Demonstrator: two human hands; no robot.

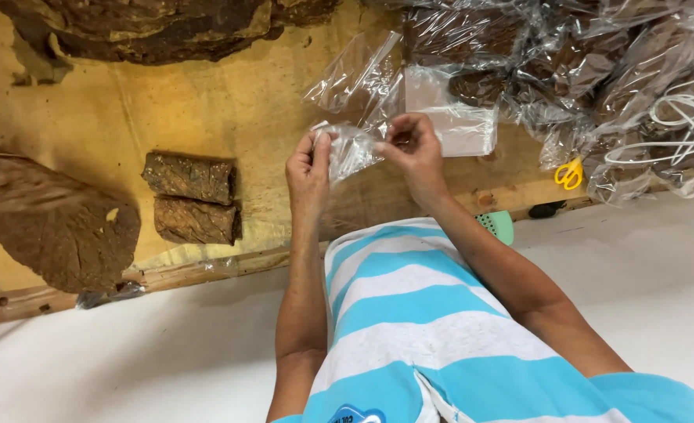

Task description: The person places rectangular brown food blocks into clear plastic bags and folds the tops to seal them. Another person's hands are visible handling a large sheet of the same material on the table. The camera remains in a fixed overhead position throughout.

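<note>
**Where things lie on our worktop**

On the worktop (229, 110), two leaf rolls (190, 200) lie left of our hands. A stack of plastic sleeves (456, 117) sits just beyond them, bagged bundles (597, 70) to the right, scissors (570, 174) at their near edge.

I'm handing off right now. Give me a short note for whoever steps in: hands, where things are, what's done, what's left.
Left hand and right hand both pinch a small clear plastic bag, pulling it open above the wooden board.
Two rolled brown leaf bundles lie unbagged on the board, left of the hands.
A pile of filled bags sits on the right, yellow scissors at its edge.
Done: many bundles bagged. Left: the held bag looks empty; two bundles not yet bagged.
</note>
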